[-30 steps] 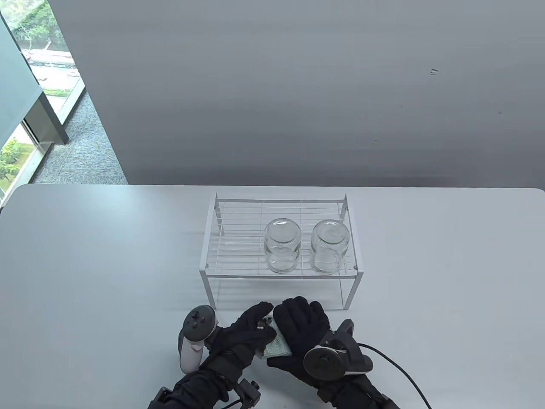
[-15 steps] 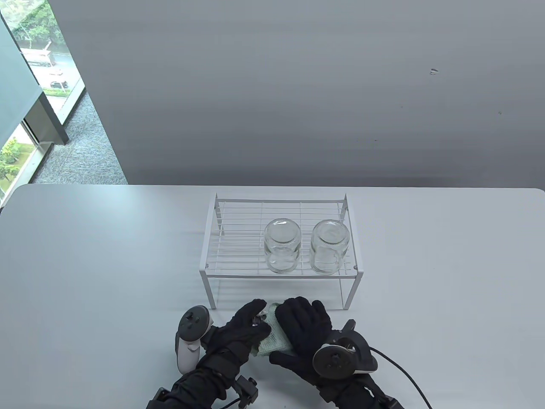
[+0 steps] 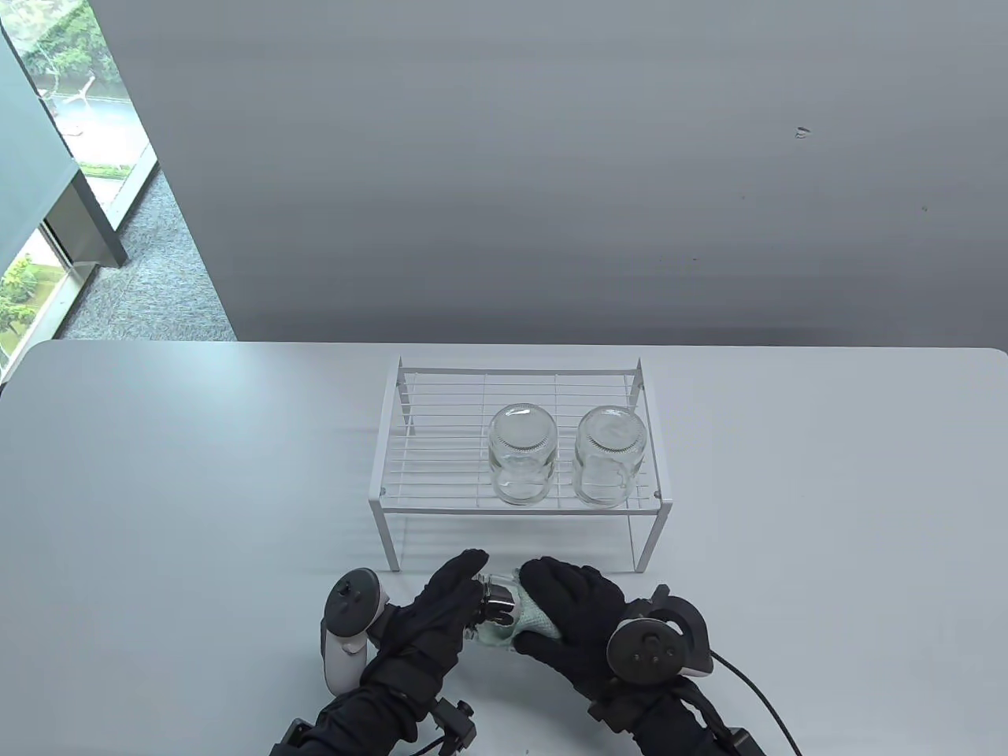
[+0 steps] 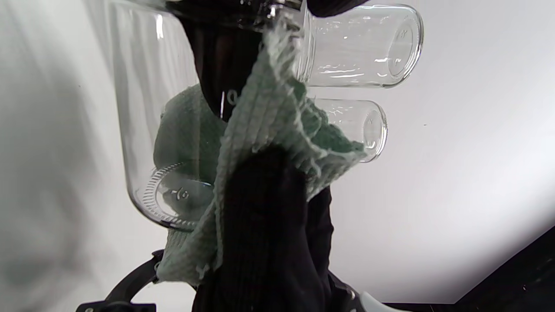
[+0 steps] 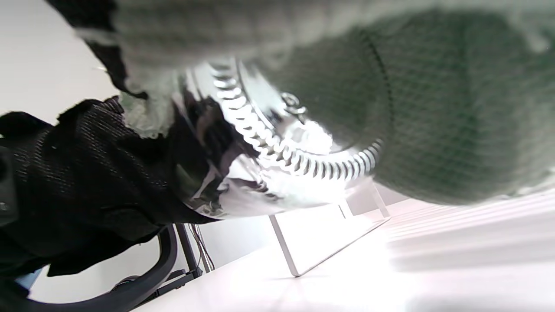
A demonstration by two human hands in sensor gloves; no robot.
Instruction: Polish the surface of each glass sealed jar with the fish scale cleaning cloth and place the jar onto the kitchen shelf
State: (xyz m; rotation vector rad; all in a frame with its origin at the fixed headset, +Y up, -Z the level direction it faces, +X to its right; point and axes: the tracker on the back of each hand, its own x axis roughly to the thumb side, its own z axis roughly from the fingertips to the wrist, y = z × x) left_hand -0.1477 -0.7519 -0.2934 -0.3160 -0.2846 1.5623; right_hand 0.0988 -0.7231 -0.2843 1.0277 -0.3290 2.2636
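On the white table [image 3: 197, 472] before the shelf [image 3: 520, 504], my left hand [image 3: 441, 622] grips the third jar [image 3: 498, 608] while my right hand [image 3: 575, 622] clasps the cloth [image 3: 535, 622] around it; I should rotate steadily, covering every side.

No word, brand or number can be read in any of the views. The base of the held jar [image 4: 173, 195] carries small raised marks inside a ring of moulded ridges, seen in the left wrist view, but they are too small and distorted to make out as letters or figures.
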